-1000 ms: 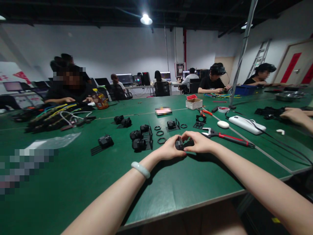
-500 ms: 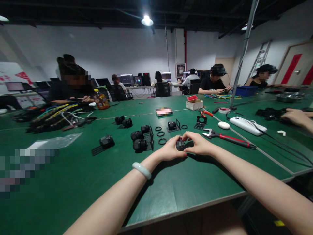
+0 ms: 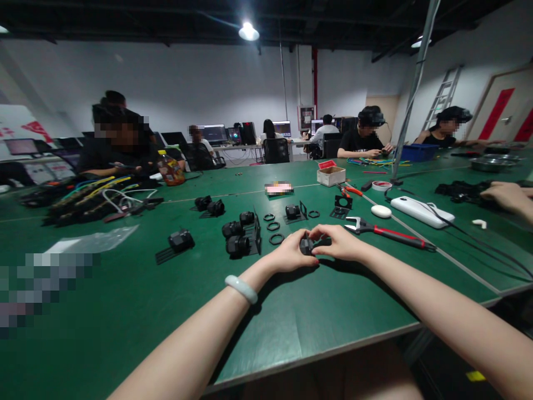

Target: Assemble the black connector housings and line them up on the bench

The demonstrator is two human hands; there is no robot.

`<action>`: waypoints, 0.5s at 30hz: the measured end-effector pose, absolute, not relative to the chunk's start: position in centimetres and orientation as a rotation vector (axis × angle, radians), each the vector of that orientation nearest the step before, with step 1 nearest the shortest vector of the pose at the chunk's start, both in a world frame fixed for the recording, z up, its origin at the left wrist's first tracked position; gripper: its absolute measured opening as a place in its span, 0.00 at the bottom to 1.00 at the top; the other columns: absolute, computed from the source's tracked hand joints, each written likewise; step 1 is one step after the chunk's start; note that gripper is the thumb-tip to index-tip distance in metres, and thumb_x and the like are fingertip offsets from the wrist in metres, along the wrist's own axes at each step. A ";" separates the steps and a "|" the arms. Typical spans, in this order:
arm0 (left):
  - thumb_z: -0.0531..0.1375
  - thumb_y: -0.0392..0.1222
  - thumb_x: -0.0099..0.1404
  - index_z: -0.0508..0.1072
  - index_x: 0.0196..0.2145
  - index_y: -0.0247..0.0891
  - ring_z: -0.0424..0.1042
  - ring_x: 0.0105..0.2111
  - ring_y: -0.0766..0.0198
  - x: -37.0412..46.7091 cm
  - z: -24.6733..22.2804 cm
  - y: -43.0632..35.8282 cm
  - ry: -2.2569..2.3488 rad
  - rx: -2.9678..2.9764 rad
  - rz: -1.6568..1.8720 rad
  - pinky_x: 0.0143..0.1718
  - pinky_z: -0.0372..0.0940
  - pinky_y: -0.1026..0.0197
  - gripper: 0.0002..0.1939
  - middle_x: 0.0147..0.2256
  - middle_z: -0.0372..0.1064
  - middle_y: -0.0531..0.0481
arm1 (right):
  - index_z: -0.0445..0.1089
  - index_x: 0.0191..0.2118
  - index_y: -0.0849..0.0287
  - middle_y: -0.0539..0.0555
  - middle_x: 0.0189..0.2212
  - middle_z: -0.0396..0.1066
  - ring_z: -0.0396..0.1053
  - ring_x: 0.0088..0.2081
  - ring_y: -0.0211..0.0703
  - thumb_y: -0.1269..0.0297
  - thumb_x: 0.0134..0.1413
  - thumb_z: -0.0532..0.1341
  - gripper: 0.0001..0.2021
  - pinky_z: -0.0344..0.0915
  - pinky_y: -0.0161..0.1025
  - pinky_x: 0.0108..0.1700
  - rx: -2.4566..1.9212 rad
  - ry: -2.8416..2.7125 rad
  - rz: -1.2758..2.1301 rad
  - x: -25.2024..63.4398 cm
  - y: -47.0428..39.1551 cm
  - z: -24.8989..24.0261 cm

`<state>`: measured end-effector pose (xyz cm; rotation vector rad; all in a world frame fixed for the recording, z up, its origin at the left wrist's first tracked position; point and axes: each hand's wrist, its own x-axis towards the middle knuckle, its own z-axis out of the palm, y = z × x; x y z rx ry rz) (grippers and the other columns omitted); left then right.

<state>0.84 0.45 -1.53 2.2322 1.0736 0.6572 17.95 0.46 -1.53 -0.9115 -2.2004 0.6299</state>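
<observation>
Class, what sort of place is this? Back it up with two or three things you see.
Probably an electronics workshop: a wrench and black camera-like parts lie on a long green table, with computer monitors behind.

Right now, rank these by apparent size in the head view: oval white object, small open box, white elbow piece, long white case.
Largest to smallest:
1. Long white case
2. Small open box
3. Oval white object
4. White elbow piece

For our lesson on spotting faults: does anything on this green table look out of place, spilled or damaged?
Nothing looks visibly spilled or broken. Mildly odd: one black module sits apart from the other black parts, and a clear plastic bag lies loose further left.
</observation>
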 end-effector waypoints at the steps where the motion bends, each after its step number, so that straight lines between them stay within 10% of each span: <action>1: 0.60 0.44 0.41 0.60 0.41 0.35 0.61 0.34 0.63 0.8 -1.5 0.4 1.071 2.234 0.659 0.35 0.58 0.62 0.27 0.35 0.61 0.50 | 0.65 0.35 0.61 0.52 0.31 0.67 0.64 0.35 0.38 0.67 0.35 0.60 0.15 0.59 0.36 0.37 -0.915 -2.201 0.634 18.0 0.5 -1.5; 15: 0.60 0.43 0.40 0.60 0.40 0.36 0.61 0.34 0.63 0.9 -1.5 0.4 1.070 2.230 0.658 0.35 0.58 0.62 0.27 0.34 0.61 0.50 | 0.66 0.36 0.61 0.53 0.32 0.68 0.64 0.35 0.38 0.66 0.38 0.58 0.14 0.59 0.35 0.37 -0.927 -2.210 0.656 18.0 0.4 -1.4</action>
